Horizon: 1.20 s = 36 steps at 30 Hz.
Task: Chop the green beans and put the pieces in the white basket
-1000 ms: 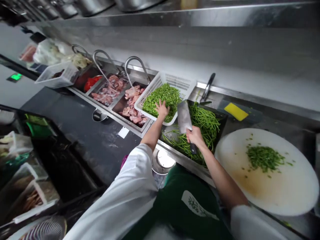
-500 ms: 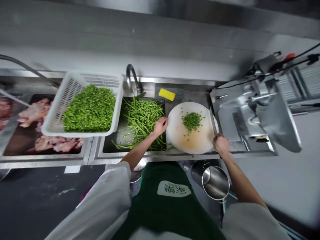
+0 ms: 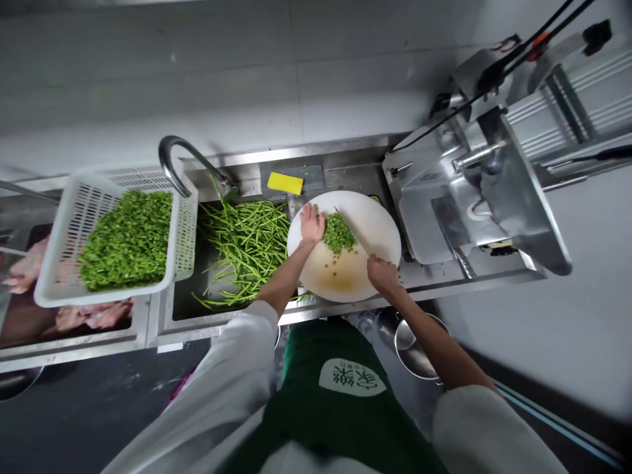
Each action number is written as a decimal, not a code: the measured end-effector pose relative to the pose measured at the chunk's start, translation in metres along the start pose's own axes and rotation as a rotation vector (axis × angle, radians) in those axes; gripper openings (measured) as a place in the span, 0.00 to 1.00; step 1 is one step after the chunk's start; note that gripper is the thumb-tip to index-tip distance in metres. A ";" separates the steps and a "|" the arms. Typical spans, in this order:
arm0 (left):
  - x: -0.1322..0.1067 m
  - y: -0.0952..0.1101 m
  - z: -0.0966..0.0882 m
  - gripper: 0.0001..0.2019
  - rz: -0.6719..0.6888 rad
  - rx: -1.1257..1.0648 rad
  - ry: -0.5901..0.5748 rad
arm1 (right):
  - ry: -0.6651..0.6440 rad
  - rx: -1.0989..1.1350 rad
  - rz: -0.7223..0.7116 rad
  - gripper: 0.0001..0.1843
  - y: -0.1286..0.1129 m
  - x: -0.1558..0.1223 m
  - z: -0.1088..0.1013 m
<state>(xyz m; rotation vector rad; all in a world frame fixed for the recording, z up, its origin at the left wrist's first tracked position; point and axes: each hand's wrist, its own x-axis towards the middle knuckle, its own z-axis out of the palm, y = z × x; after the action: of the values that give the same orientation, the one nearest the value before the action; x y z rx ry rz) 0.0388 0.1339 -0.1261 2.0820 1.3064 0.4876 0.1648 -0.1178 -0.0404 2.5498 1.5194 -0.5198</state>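
A round white cutting board (image 3: 378,224) carries a small heap of chopped green beans (image 3: 338,237), with a few bits scattered below it. My right hand (image 3: 383,274) is wrapped round the handle of a kitchen knife (image 3: 354,234), whose blade lies slanted along the heap's right side. On the left of the heap, my left hand (image 3: 311,227) rests with fingers stretched out and apart, holding nothing I can see. Long whole green beans (image 3: 251,247) fill the sink basin just left of the board.
A white plastic basket (image 3: 106,299) of chopped greens straddles the left sinks, above raw meat (image 3: 96,315). The faucet (image 3: 190,155) arches behind the beans. A yellow sponge (image 3: 285,183) lies behind the board. A metal slicer (image 3: 523,197) stands at right; a steel pot (image 3: 419,349) is below the counter.
My left hand has come from the board's left rim onto the board beside the heap. The knife has moved left from the board's right edge to the heap. The view has turned.
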 end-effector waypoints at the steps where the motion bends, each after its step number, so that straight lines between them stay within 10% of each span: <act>1: 0.007 0.002 0.001 0.30 0.032 0.013 -0.037 | 0.006 0.085 0.029 0.16 0.012 -0.003 0.001; 5: 0.015 0.019 0.009 0.28 0.270 0.002 -0.250 | -0.010 0.639 0.215 0.16 0.077 -0.017 0.018; 10: -0.029 0.016 -0.005 0.33 0.516 -0.010 -0.423 | -0.022 1.101 0.319 0.27 0.118 -0.032 0.054; 15: -0.079 -0.004 -0.022 0.57 0.543 0.138 -0.411 | -0.021 1.045 0.303 0.24 0.088 -0.019 0.057; 24: -0.047 0.034 0.033 0.49 0.491 0.063 -0.221 | -0.078 1.161 0.284 0.18 0.033 0.023 0.044; 36: -0.049 0.031 0.034 0.35 0.531 -0.032 -0.139 | -0.069 1.291 0.171 0.22 -0.033 0.030 0.056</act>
<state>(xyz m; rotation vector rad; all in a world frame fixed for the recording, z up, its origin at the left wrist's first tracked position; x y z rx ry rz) 0.0583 0.0692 -0.1296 2.3830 0.6511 0.5666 0.1362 -0.0927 -0.1009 3.3098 1.0117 -2.0511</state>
